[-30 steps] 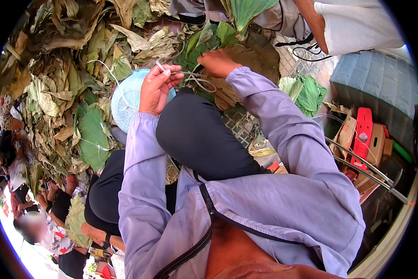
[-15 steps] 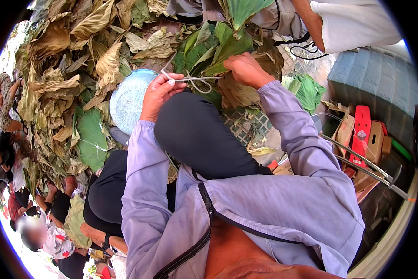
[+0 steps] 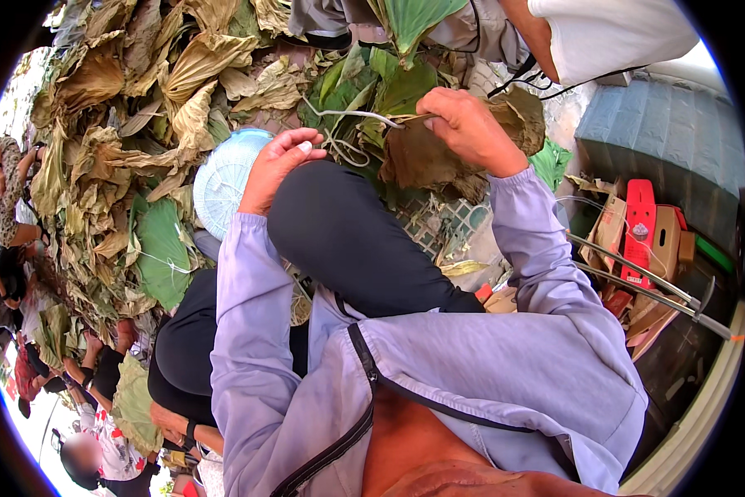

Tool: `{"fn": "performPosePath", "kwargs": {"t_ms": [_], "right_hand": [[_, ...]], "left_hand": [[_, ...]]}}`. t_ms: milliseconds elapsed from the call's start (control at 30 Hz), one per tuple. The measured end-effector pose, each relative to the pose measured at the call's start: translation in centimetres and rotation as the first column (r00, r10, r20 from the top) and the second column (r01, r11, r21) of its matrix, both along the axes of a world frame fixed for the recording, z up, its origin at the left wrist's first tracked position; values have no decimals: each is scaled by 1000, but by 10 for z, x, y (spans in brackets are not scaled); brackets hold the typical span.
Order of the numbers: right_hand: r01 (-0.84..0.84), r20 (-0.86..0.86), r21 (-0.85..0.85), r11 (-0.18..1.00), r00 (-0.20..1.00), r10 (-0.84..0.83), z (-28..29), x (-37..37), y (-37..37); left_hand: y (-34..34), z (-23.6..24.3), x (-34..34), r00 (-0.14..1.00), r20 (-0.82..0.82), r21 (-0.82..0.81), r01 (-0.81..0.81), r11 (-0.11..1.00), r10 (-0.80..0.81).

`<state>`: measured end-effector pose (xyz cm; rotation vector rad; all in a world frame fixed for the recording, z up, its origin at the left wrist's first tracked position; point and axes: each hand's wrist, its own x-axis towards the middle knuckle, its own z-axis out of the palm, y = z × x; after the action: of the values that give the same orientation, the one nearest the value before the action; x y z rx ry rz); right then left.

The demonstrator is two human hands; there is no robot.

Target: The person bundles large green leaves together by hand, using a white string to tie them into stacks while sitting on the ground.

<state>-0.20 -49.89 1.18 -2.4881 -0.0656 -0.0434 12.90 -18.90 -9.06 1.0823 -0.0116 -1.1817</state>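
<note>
My left hand (image 3: 281, 166) is beside my dark-trousered knee (image 3: 339, 224), its fingers apart and slightly bent with nothing visible between them. Near its fingertips dangles a loose loop of pale cord (image 3: 356, 113), which stretches across toward my other hand. My right hand (image 3: 465, 124) is raised, thumb and fingers pinched at the cord's right end; the exact grip is partly hidden. Just under that hand lies a big dry brown leaf (image 3: 422, 157). Several green leaves (image 3: 348, 87) are bunched behind the cord.
Dried leaves (image 3: 91, 166) heap up along the left. A round pale-blue woven hat or lid (image 3: 223, 186) sits by my left hand, near a tied green leaf (image 3: 164, 253). Cardboard and red boxes (image 3: 640, 228) and metal poles (image 3: 638, 282) stand right. Other people are ahead and at lower left.
My left hand has come off the cord and moved slightly down. My right hand has shifted right and turned, and the brown leaf beneath it now shows more widely.
</note>
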Motion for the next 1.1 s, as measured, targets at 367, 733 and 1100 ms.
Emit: {"fn": "performPosePath", "kwargs": {"t_ms": [367,733,1100], "right_hand": [[46,96,-54,998,995,-41,47,1,9],[9,243,-173,985,969,34,120,-10,25],[-2,300,-221,975,951,70,174,-27,29]], "left_hand": [[-8,96,17,838,459,225,212,951,-295],[-51,155,-13,463,848,193,181,964,-257],[-64,185,-33,566,818,8,172,985,-106]]}}
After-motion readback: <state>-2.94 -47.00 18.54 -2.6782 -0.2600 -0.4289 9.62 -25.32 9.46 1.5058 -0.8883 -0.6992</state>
